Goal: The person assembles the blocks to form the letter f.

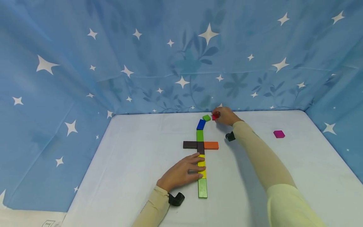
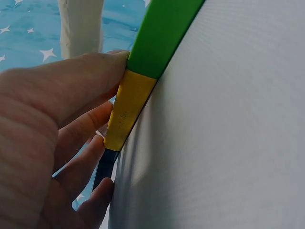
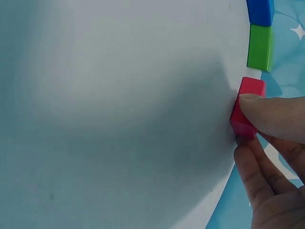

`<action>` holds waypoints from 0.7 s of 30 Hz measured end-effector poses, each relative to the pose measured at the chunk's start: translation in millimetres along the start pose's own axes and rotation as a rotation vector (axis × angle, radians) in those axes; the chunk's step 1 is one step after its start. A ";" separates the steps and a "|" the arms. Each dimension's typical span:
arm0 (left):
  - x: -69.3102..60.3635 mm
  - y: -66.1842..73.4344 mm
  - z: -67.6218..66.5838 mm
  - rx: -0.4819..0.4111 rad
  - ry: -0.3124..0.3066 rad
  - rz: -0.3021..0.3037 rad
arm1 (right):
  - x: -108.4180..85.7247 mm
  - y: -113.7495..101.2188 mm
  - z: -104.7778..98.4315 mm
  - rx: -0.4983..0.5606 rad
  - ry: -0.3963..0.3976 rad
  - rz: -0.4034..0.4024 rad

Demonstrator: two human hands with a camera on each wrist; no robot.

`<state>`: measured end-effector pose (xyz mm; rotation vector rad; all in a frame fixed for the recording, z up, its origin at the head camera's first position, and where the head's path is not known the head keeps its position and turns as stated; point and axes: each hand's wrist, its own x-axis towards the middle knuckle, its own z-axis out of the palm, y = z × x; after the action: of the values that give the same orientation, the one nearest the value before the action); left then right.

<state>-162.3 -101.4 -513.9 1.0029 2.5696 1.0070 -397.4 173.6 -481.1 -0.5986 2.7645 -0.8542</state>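
Observation:
At the far edge of the white table, my right hand [image 1: 227, 116] pinches a red block [image 3: 250, 86] between thumb and fingers. Just left of it lies a small green block [image 1: 206, 118], a narrow gap apart, then a slanted blue block [image 1: 201, 124]. From there a column runs toward me: a green block [image 1: 199, 136], a dark brown block [image 1: 200, 148], a yellow stretch [image 1: 201, 164] and a light green block [image 1: 202, 188]. My left hand [image 1: 181, 171] rests against the yellow stretch, fingers spread; in the left wrist view the thumb touches the green-yellow joint.
A dark block [image 1: 189, 144] and an orange block [image 1: 211, 145] stick out left and right of the column. One magenta block [image 1: 279, 134] lies apart on the table's right side. Blue star-printed curtain [image 1: 158, 72] hangs behind the table's far edge and along both sides.

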 end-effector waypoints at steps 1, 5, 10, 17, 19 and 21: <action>-0.1 -0.1 0.0 0.000 -0.001 -0.003 | 0.6 -0.9 0.1 0.002 -0.002 0.004; -0.4 0.2 -0.3 -0.007 0.002 -0.006 | 2.3 -3.8 0.9 0.006 -0.008 0.007; -0.3 0.4 -0.2 -0.022 0.004 -0.007 | 3.9 -5.6 1.1 0.020 -0.012 0.000; -0.3 -0.5 -0.4 -0.021 0.011 -0.001 | 5.5 -6.6 0.7 0.026 -0.003 -0.003; -0.5 -0.9 -0.4 -0.018 0.008 0.000 | 5.2 -6.5 1.0 0.032 -0.004 0.001; -0.5 -0.7 -0.8 -0.019 0.005 0.000 | 4.8 -6.1 1.5 0.037 -0.005 -0.003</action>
<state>-162.6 -102.5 -513.7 0.9965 2.5596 1.0333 -399.3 166.3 -479.1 -0.5976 2.7375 -0.9011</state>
